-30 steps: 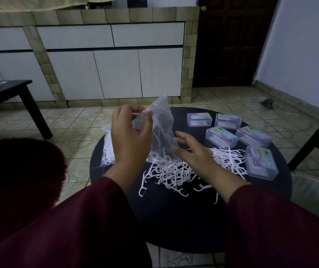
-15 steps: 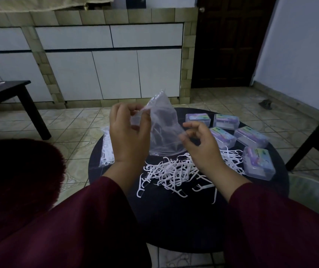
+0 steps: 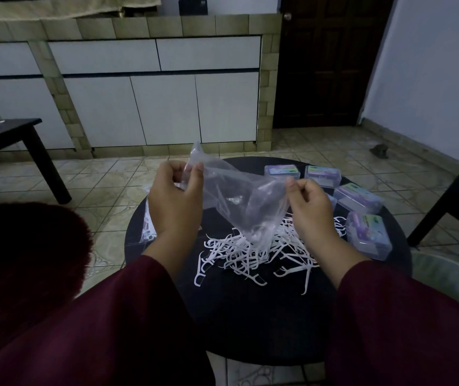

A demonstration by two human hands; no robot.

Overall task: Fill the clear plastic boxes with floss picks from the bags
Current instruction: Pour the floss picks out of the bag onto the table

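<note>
A clear plastic bag (image 3: 239,199) hangs stretched between both hands above the round black table (image 3: 264,324). My left hand (image 3: 175,201) pinches its upper left corner. My right hand (image 3: 309,207) pinches its right corner. The bag's mouth points down, a few picks still at its lower end. A heap of white floss picks (image 3: 253,252) lies on the table under it. Several closed clear plastic boxes (image 3: 367,235) with purple-green labels stand along the table's right and far side. Another bag of picks (image 3: 148,224) lies at the left edge, partly hidden by my left hand.
A dark low table (image 3: 8,135) stands on the tiled floor at the left. White cabinets (image 3: 164,107) line the far wall, beside a dark door (image 3: 328,62). A dark furniture leg (image 3: 445,201) slants at the right. A dark red cushion (image 3: 27,252) sits at my left.
My right hand has risen from the heap and taken hold of the bag's right corner. Both hands have pulled the bag wide and lifted it higher.
</note>
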